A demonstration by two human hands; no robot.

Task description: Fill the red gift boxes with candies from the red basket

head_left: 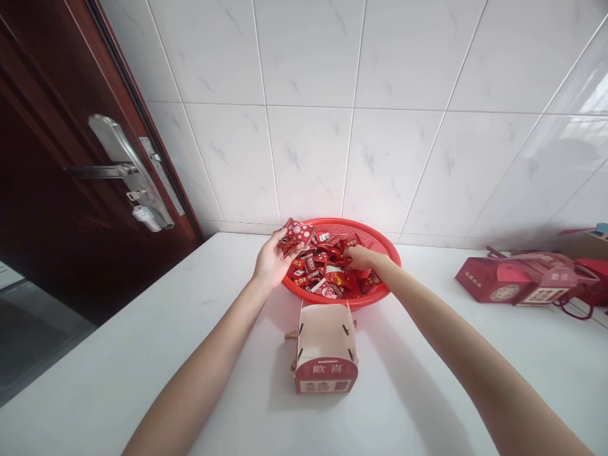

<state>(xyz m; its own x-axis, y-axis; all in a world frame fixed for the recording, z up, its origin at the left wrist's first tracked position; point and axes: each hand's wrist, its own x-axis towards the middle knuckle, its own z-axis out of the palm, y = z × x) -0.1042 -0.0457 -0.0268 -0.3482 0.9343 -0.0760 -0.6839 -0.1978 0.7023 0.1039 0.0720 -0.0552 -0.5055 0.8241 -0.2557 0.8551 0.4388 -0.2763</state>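
A red plastic basket (375, 297) with a perforated rim holds many small red wrapped packets (327, 289). At its left edge my left hand (274, 258) holds a dotted red packet (300, 230) between thumb and fingers. My right hand (358, 258) reaches into the basket from the right, its fingers pressed together among the packets; what they grip, if anything, is hidden. In front of the basket stands an open carton (326, 377) with a red front flap, a pale interior and rope handles at its sides.
Red folded gift boxes (515, 278) with cords lie on the white tabletop (190, 304) at the right. A tiled wall (313, 158) rises behind the basket. At the left is a dark red door (42, 126) with a metal handle and keys.
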